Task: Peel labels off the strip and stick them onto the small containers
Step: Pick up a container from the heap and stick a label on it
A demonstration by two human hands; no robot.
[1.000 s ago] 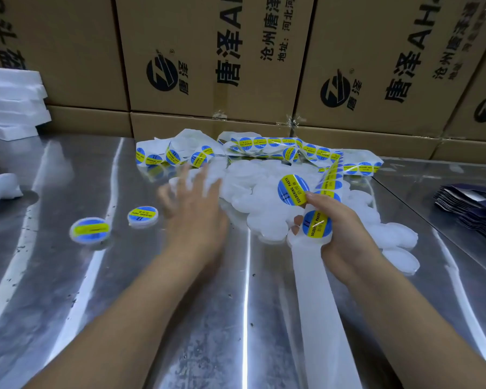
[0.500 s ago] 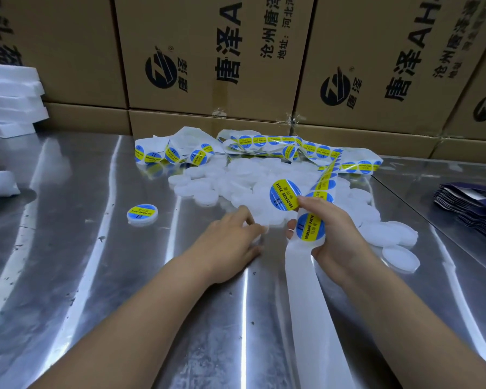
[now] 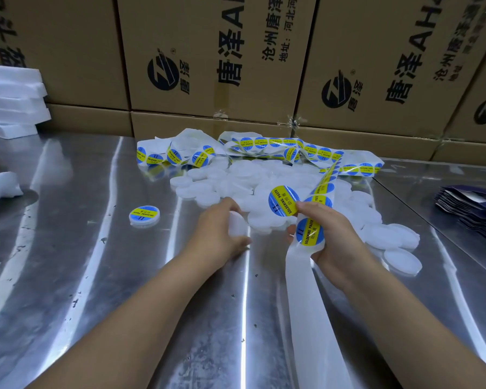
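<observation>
Our left hand has drawn back from the pile of blank containers and now curls its fingers round one white container, held at the near edge of that pile. Our right hand sits just to the right. Its thumb and forefinger pinch the edge of a peeled blue-and-yellow label, which stands up over the pile, and its other fingers grip the strip. The strip's bare backing trails toward us across the steel table. Its labelled part runs to the far right, into a tangle by the cardboard boxes. A labelled container lies well apart to the left.
</observation>
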